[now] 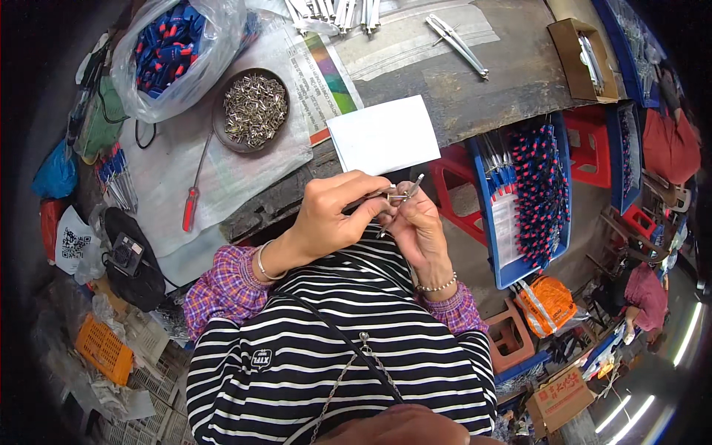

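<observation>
Close before my body, my two hands meet at the table's near edge. My left hand point(331, 215) is closed, thumb and forefinger pinching a small metal part point(389, 197), perhaps a pin or screw. Opposite it, my right hand point(420, 228) grips a slim silvery metal piece point(417, 182), whose ends stick out past the fingers. The two parts meet between my fingertips; the exact joint is hidden. Just beyond my hands lies a folded white sheet point(383, 135). To the left stands a round dark bowl point(220, 132) full of small metal rivets or screws point(256, 110).
A red-handled screwdriver point(190, 209) lies beside the bowl. Behind it is a plastic bag point(133, 93) of blue-and-red pieces. A metal drawing compass point(457, 46) lies far back. On the right are a blue tray point(505, 276), red stools point(454, 194) and a co-worker point(647, 297).
</observation>
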A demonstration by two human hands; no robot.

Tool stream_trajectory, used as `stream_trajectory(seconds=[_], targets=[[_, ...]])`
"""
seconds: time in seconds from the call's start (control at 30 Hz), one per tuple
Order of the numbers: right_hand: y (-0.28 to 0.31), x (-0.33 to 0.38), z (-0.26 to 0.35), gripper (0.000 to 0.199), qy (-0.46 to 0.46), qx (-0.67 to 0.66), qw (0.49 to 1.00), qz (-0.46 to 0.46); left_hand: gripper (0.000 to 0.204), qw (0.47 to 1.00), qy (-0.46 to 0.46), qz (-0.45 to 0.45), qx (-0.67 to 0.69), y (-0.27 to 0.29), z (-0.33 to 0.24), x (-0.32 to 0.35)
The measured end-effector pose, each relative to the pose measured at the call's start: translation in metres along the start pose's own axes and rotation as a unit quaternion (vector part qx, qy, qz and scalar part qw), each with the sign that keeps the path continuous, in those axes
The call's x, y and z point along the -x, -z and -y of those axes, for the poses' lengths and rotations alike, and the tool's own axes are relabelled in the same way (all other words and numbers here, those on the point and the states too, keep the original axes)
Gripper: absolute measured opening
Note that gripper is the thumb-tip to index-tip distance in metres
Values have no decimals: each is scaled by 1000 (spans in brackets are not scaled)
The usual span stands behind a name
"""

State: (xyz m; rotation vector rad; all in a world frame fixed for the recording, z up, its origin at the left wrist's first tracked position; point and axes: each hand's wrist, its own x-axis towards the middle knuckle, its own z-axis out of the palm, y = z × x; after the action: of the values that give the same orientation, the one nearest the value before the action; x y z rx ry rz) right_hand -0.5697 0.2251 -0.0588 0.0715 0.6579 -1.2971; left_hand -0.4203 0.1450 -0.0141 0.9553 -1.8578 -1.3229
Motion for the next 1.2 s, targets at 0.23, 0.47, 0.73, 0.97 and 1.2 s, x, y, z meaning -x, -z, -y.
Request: stream_trajectory(seconds=[0.23,0.47,0.73,0.97,1.2], targets=[[-8,3,-2,15,79,72,994,-34,17,1000,-11,-4,-5,-2,-3,0],[-11,6,-5,11,130,143,977,-86,15,995,62,-15,76,-8,0,4],[-9,5,-5,13,182,205,958,-87,14,987,105,3,126,-10,10,4],[-10,5,-5,15,167,220,956,-96,14,979,130,-1,155,-10,10,8],[-5,4,-7,16,159,230,954,-109,14,961,183,12,207,-9,15,9]])
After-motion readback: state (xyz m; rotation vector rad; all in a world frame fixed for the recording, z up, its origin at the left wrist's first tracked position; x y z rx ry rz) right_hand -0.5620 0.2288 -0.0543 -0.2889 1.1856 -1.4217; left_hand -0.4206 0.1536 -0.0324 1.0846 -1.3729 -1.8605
